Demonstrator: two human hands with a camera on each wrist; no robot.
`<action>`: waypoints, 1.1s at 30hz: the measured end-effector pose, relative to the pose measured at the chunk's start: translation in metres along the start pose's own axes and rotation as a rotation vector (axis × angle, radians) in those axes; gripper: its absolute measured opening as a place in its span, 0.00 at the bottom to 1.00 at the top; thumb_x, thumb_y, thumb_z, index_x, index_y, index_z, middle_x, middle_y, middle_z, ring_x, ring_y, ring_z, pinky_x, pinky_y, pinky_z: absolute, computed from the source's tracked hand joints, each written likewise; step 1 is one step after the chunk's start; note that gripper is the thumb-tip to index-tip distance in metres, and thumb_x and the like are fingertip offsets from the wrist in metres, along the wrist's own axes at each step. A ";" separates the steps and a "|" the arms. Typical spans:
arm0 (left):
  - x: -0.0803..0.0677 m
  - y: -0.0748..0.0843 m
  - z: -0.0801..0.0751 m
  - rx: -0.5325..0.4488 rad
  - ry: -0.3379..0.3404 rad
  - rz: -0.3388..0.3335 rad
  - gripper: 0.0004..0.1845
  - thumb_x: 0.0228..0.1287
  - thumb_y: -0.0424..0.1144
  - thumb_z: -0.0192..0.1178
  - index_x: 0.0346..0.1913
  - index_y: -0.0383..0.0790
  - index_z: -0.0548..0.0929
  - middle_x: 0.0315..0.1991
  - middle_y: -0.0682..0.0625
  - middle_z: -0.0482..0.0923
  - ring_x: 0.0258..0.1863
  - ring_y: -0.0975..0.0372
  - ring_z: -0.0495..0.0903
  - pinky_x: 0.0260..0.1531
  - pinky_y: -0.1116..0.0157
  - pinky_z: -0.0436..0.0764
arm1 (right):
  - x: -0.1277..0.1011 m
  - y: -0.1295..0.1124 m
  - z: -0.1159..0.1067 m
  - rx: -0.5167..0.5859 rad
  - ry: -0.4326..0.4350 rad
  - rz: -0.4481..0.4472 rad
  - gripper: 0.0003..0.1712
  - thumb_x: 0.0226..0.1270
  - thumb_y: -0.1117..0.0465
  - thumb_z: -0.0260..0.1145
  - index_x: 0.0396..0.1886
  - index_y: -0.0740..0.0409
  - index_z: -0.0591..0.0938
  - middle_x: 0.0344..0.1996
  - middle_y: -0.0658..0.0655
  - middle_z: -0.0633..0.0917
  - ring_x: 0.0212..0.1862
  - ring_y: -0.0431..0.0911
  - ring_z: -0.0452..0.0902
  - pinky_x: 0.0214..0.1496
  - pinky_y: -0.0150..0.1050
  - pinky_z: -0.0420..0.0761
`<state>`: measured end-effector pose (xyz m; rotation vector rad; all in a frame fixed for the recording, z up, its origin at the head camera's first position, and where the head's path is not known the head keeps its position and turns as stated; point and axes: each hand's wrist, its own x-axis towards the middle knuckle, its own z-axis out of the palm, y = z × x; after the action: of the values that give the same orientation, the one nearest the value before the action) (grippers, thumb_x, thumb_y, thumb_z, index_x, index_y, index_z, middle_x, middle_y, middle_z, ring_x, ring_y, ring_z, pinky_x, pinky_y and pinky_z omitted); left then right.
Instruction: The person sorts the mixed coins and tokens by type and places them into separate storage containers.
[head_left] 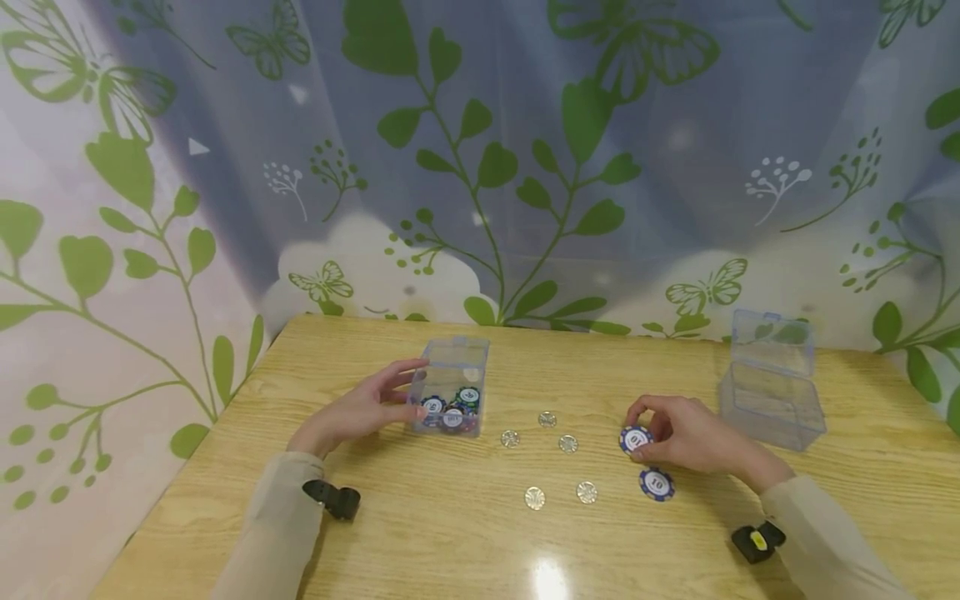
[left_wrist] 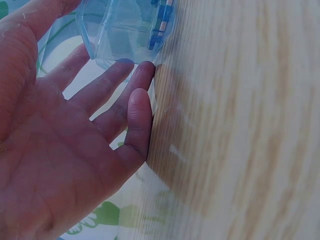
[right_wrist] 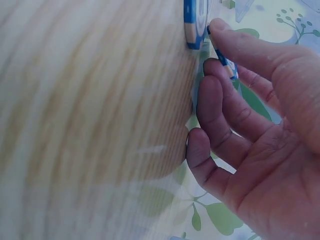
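My right hand point(head_left: 686, 433) pinches a blue and white poker chip point(head_left: 636, 440) marked 10 between thumb and fingers, tilted just off the table; its edge shows in the right wrist view. Another blue 10 chip point(head_left: 657, 484) lies flat, nearer me. At the left, a clear hinged plastic box point(head_left: 447, 379) with its lid raised contains several poker chips point(head_left: 452, 417), blue, green and dark ones among them. Against that box's left side rests my left hand point(head_left: 367, 407), fingers spread and mostly straight, the thumb near the front corner.
Several small metallic coins point(head_left: 567, 443) lie scattered on the wooden table point(head_left: 375, 517) between the hands. Behind my right hand stands a second clear box point(head_left: 772, 408), its lid up and no chips visible inside. A patterned curtain point(head_left: 510, 167) hangs along the table's far edge.
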<state>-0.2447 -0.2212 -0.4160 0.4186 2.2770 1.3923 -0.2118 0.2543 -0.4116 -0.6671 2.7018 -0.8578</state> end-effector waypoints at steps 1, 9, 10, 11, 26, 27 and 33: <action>0.000 0.000 0.000 0.001 0.000 0.000 0.44 0.68 0.50 0.68 0.81 0.63 0.56 0.83 0.46 0.49 0.80 0.39 0.56 0.72 0.37 0.64 | 0.000 0.000 0.000 0.006 0.000 -0.001 0.20 0.60 0.52 0.78 0.48 0.50 0.81 0.26 0.46 0.83 0.27 0.36 0.78 0.32 0.32 0.78; 0.001 0.000 0.000 -0.005 -0.001 0.005 0.44 0.68 0.50 0.69 0.81 0.62 0.55 0.83 0.47 0.49 0.80 0.40 0.56 0.72 0.37 0.64 | 0.001 0.002 0.001 0.050 0.031 -0.005 0.17 0.62 0.54 0.77 0.48 0.50 0.82 0.24 0.45 0.84 0.26 0.36 0.77 0.31 0.32 0.76; 0.001 0.000 0.000 -0.005 -0.002 0.005 0.45 0.68 0.50 0.69 0.81 0.61 0.55 0.83 0.47 0.49 0.80 0.40 0.56 0.72 0.37 0.63 | 0.001 0.002 0.001 0.050 0.037 -0.006 0.17 0.62 0.55 0.77 0.48 0.50 0.82 0.24 0.45 0.84 0.26 0.36 0.77 0.32 0.32 0.76; 0.001 0.000 0.000 -0.005 -0.002 0.004 0.45 0.68 0.50 0.69 0.81 0.61 0.55 0.83 0.47 0.49 0.80 0.40 0.56 0.72 0.37 0.63 | 0.001 0.003 0.001 0.050 0.043 -0.006 0.17 0.62 0.55 0.77 0.48 0.50 0.82 0.24 0.45 0.84 0.26 0.36 0.77 0.32 0.32 0.76; 0.000 0.002 0.001 -0.005 -0.003 0.002 0.44 0.69 0.48 0.68 0.81 0.61 0.55 0.83 0.46 0.49 0.79 0.39 0.56 0.72 0.37 0.65 | 0.007 -0.001 0.003 0.153 0.095 0.061 0.13 0.65 0.61 0.74 0.49 0.53 0.83 0.26 0.50 0.85 0.25 0.38 0.73 0.28 0.33 0.70; 0.000 0.002 0.001 -0.007 -0.001 -0.002 0.44 0.68 0.48 0.68 0.81 0.61 0.55 0.83 0.46 0.50 0.79 0.40 0.56 0.72 0.37 0.65 | 0.008 -0.002 0.003 0.161 0.101 0.066 0.14 0.66 0.61 0.74 0.49 0.54 0.83 0.27 0.51 0.86 0.26 0.39 0.73 0.28 0.33 0.70; -0.001 0.001 0.001 -0.004 -0.001 0.003 0.44 0.68 0.49 0.68 0.81 0.61 0.55 0.83 0.46 0.50 0.79 0.40 0.56 0.71 0.37 0.65 | 0.014 -0.008 0.004 0.204 0.141 0.087 0.16 0.67 0.59 0.73 0.53 0.56 0.83 0.29 0.52 0.86 0.28 0.40 0.76 0.29 0.34 0.72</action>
<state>-0.2438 -0.2205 -0.4153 0.4211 2.2739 1.3970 -0.2192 0.2397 -0.4110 -0.4580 2.6901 -1.1783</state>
